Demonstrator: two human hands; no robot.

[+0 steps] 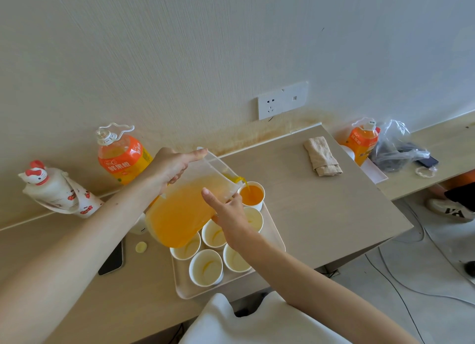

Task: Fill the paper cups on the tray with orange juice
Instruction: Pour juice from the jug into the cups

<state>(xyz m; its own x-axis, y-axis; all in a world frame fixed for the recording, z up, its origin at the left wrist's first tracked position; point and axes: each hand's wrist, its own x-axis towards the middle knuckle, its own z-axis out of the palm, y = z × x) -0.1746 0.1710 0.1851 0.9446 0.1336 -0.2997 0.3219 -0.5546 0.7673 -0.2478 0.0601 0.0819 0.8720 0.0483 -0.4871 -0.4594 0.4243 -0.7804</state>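
Six paper cups [205,266] crowd one tray [275,237] at the table's [334,215] near edge. Left hand [171,168] and right hand [231,215] both grip one tilted pitcher [180,215].

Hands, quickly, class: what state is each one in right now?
Left hand: grips the jug by its handle.
Right hand: steadies the jug's side; grip cannot be told.

1. Light wooden tabletop [321,210] is recorded set against the wall [231,48].
2. Pale tray [185,289] is noted near the front edge, with a dark phone [113,260] and a small yellow disc [141,247] to its left.
3. Juice bottle [120,158] is stood at back left; folded cloth [322,156] is laid at back right.
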